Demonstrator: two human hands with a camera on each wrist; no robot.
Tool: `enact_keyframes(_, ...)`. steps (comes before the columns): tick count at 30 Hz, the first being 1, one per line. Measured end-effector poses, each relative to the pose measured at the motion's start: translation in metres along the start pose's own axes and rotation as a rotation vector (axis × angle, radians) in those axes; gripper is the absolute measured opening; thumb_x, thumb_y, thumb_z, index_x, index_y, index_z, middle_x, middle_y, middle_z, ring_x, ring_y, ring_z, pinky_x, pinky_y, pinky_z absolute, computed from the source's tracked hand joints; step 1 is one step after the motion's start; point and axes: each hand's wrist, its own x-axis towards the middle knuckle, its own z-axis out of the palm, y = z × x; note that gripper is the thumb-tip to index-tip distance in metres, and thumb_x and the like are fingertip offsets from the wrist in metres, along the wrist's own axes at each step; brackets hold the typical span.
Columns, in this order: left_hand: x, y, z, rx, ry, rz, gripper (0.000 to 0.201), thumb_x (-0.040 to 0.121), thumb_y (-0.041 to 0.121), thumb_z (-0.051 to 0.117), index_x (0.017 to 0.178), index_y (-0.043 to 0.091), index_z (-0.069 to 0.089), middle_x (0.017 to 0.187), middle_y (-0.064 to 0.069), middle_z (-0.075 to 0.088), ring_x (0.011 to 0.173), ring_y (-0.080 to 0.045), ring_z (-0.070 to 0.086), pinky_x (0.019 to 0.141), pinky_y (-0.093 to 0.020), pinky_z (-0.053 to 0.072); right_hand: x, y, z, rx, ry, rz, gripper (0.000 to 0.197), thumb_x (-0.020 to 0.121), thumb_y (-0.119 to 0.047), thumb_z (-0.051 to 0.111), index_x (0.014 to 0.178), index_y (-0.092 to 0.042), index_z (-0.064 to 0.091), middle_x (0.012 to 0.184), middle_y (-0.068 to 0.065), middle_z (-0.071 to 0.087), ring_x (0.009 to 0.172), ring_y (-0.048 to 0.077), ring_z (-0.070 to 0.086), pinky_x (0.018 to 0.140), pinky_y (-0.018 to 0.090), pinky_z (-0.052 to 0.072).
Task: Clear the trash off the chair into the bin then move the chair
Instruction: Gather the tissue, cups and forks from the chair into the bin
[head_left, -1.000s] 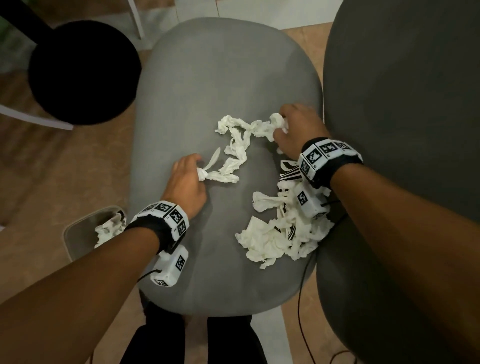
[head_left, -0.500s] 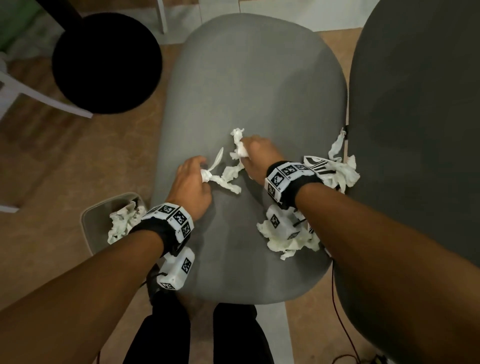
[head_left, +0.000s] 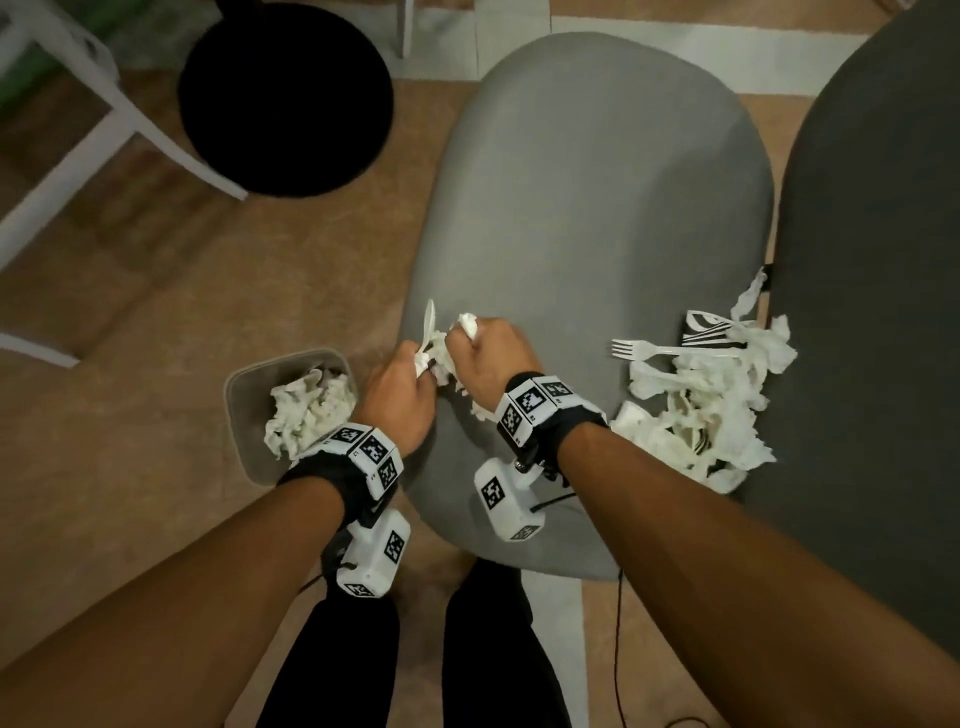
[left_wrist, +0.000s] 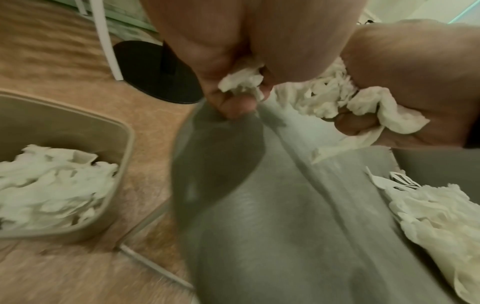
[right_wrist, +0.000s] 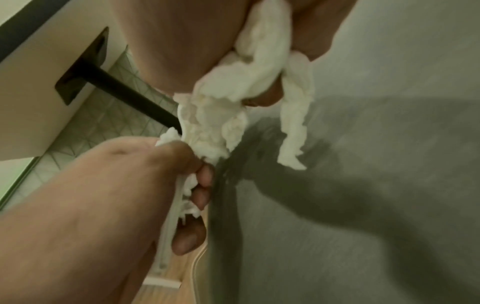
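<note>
White crumpled tissue strip (head_left: 441, 349) is gripped by curled left hand (head_left: 400, 395) and right hand (head_left: 488, 358) at the grey padded chair seat's (head_left: 587, 218) left edge, above the beige plastic bin (head_left: 244, 410) (tissue-filled), while a white plastic fork (head_left: 660, 351) tops the seat's right-side tissue heap (head_left: 701, 415).

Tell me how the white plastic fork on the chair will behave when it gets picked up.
The white plastic fork looks thin and light, so it should lift easily. It seems stiff, unlike the crumpled tissue pile that its handle lies in. Its handle end is buried among tissues, so some may drag along or fall off the grey chair seat.
</note>
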Motion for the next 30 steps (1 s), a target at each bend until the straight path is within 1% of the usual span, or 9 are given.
enact_keyframes(4,-0.010,-0.063,-0.020,-0.074,0.068,-0.170,0.025,0.095,0.020,0.044,0.113,0.007,0.054,0.104,-0.018,0.066,0.097,-0.037,0.061,0.085,-0.047,0.049,-0.005,-0.037,0.063,-0.014,-0.068,-0.032,0.035,0.097,-0.024,0.047,0.064,-0.013,0.047,0.064,0.012,0.057,0.066,0.035,0.056,0.063,0.035,0.046)
enact_keyframes(7,-0.015,-0.120,-0.036,-0.176,0.070,-0.312,0.046,0.086,0.034,0.041,0.124,0.012,0.052,0.108,-0.014,0.067,0.099,-0.035,0.063,0.087,-0.046,0.051,0.000,-0.061,0.114,-0.024,-0.142,0.020,0.037,0.099,-0.029,0.046,0.068,-0.009,0.053,0.070,0.014,0.061,0.070,0.036,0.057,0.062,0.033,0.042)
enact_keyframes(11,-0.017,-0.190,-0.048,-0.212,-0.008,-0.425,0.036,0.092,0.022,0.048,0.126,0.009,0.045,0.105,-0.003,0.057,0.085,-0.021,0.054,0.067,-0.029,0.040,0.016,-0.073,0.178,-0.065,-0.198,0.128,0.044,0.101,-0.037,0.043,0.096,0.000,0.066,0.094,0.020,0.070,0.090,0.037,0.064,0.076,0.038,0.052)
enact_keyframes(14,-0.010,-0.230,-0.048,-0.292,-0.046,-0.418,0.043,0.084,0.019,0.056,0.127,0.012,0.048,0.112,-0.001,0.060,0.098,-0.021,0.060,0.075,-0.026,0.042,0.029,-0.071,0.218,-0.011,-0.204,0.274,0.059,0.099,-0.055,0.038,0.113,-0.002,0.062,0.109,0.019,0.069,0.101,0.036,0.065,0.074,0.031,0.042)
enact_keyframes(16,-0.007,-0.244,-0.047,-0.362,-0.082,-0.430,0.050,0.083,0.014,0.055,0.132,0.014,0.045,0.118,0.000,0.059,0.106,-0.019,0.059,0.080,-0.024,0.042,0.038,-0.067,0.239,0.058,-0.238,0.373,0.074,0.094,-0.066,0.036,0.133,-0.006,0.052,0.129,0.015,0.061,0.118,0.035,0.059,0.086,0.031,0.040)
enact_keyframes(19,-0.001,-0.253,-0.046,-0.368,-0.109,-0.462,0.057,0.084,0.021,0.054,0.140,0.022,0.040,0.118,0.004,0.059,0.104,-0.019,0.057,0.082,-0.026,0.039,0.048,-0.059,0.257,0.044,-0.321,0.423,0.078,0.092,-0.070,0.032,0.148,-0.017,0.037,0.151,0.013,0.043,0.135,0.035,0.045,0.109,0.044,0.037)
enact_keyframes(23,0.005,-0.265,-0.045,-0.225,-0.135,-0.477,0.048,0.085,0.026,0.051,0.132,0.020,0.051,0.124,-0.009,0.064,0.111,-0.033,0.060,0.082,-0.027,0.039,0.051,-0.051,0.258,-0.107,-0.368,0.419,0.072,0.093,-0.064,0.028,0.149,-0.021,0.040,0.156,0.012,0.039,0.140,0.036,0.040,0.115,0.046,0.033)
enact_keyframes(27,0.001,-0.260,-0.052,-0.220,-0.141,-0.499,0.055,0.089,0.024,0.052,0.142,0.016,0.044,0.134,-0.009,0.059,0.122,-0.028,0.056,0.097,-0.030,0.044,0.043,-0.051,0.238,0.038,-0.336,0.394,0.061,0.085,-0.060,0.042,0.135,-0.027,0.054,0.144,0.009,0.052,0.123,0.037,0.056,0.096,0.050,0.053)
enact_keyframes(30,0.002,-0.238,-0.060,-0.172,-0.098,-0.450,0.045,0.093,0.019,0.049,0.138,0.015,0.048,0.127,-0.009,0.063,0.116,-0.028,0.059,0.089,-0.027,0.043,0.039,-0.053,0.213,0.135,-0.300,0.360,0.052,0.080,-0.058,0.049,0.124,-0.033,0.062,0.133,0.008,0.062,0.116,0.033,0.061,0.092,0.048,0.056)
